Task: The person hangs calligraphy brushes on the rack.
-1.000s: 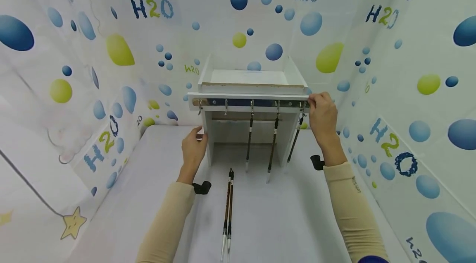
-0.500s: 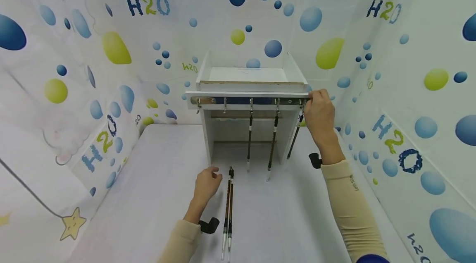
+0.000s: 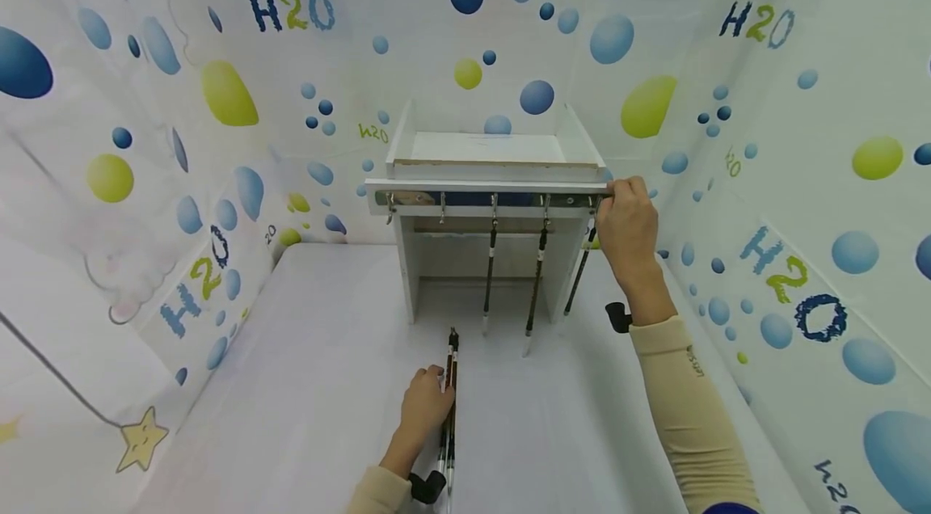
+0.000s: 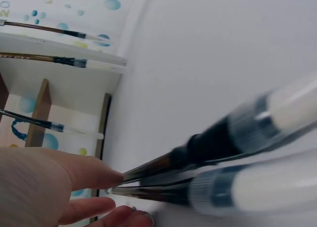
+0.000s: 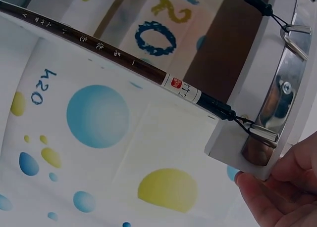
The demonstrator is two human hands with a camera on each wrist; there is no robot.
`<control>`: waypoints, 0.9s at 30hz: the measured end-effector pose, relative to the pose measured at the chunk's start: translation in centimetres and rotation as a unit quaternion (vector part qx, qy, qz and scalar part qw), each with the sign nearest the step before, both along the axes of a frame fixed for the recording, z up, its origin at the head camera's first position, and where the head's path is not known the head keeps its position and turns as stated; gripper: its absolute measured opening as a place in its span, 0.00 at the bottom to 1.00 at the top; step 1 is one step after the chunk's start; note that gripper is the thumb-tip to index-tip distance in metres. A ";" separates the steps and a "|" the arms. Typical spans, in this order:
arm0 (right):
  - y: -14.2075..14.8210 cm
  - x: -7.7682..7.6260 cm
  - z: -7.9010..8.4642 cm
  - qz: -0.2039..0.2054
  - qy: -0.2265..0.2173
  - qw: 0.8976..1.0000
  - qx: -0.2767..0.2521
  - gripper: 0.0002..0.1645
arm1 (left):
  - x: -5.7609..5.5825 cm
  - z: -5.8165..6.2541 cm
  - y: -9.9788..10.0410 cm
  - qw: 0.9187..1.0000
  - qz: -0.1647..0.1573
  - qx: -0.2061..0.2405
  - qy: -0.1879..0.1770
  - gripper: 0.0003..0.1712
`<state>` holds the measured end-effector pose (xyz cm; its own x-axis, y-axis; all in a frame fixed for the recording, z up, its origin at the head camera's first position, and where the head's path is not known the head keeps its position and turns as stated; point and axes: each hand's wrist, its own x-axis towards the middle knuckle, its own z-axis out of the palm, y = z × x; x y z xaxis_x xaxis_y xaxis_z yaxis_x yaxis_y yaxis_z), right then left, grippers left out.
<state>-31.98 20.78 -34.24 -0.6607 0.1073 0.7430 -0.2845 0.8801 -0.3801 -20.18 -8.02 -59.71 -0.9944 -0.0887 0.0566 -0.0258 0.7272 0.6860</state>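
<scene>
Two calligraphy brushes (image 4: 203, 148) lie side by side on the white table, bristle ends toward me. My left hand (image 3: 425, 401) is right at their handles; in the left wrist view the thumb and fingers stand apart around them. My right hand (image 3: 629, 227) pinches the right end of the white rack's (image 3: 378, 197) front board between thumb and fingers. This board carries a metal strip (image 5: 280, 98) with several hooks. Three calligraphy brushes hang from it by loops, among them a dark-handled brush (image 5: 124, 59) at the right end and a middle brush (image 3: 538, 288).
The rack has an open tray (image 3: 483, 149) on top and side panels (image 3: 407, 271) standing on the table (image 3: 313, 385). Printed wall sheets (image 3: 465, 37) with bubbles and letters enclose the table behind and on both sides. Two hooks at the left bear no brush.
My left hand has left the rack's left side and come down toward me to the two brushes on the table. My right hand has stayed at the board's right end.
</scene>
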 end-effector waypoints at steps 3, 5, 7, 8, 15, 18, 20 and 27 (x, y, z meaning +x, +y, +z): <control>-0.1 0.1 0.0 0.000 -0.002 1.000 -0.003 0.15 | 0.2 -0.3 0.2 1.000 -0.002 -0.010 0.004 0.20; -0.1 0.2 -0.1 -0.001 -0.004 1.000 -0.003 0.15 | 0.3 -0.4 0.2 1.000 -0.002 -0.015 0.008 0.20; -0.1 0.2 -0.1 -0.003 -0.005 1.000 -0.001 0.15 | 0.3 -0.5 0.3 1.000 -0.001 -0.021 0.011 0.20; -0.2 0.3 0.0 -0.004 -0.005 1.000 0.001 0.15 | 0.3 -0.5 0.4 1.000 -0.001 -0.025 0.012 0.20; -0.3 0.3 0.0 -0.008 -0.003 1.000 0.006 0.15 | 0.1 -0.6 0.6 0.999 0.011 -0.037 0.017 0.15; -0.3 0.3 0.0 -0.008 -0.003 1.000 0.006 0.15 | 0.0 -0.4 0.4 0.999 0.014 -0.030 0.018 0.15; -0.2 0.3 0.0 -0.009 -0.001 1.000 0.008 0.15 | 0.0 -0.3 0.3 1.000 0.016 -0.017 0.011 0.16; -0.2 0.3 -0.2 -0.008 0.012 1.000 0.012 0.15 | -0.1 -0.2 -0.2 0.998 0.031 0.041 -0.020 0.22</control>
<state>-31.71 20.55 -34.39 -0.6412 0.1006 0.7607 -0.2784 0.8933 -0.3528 -20.26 -8.26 -59.94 -0.9881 -0.1537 0.0074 -0.0979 0.6652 0.7402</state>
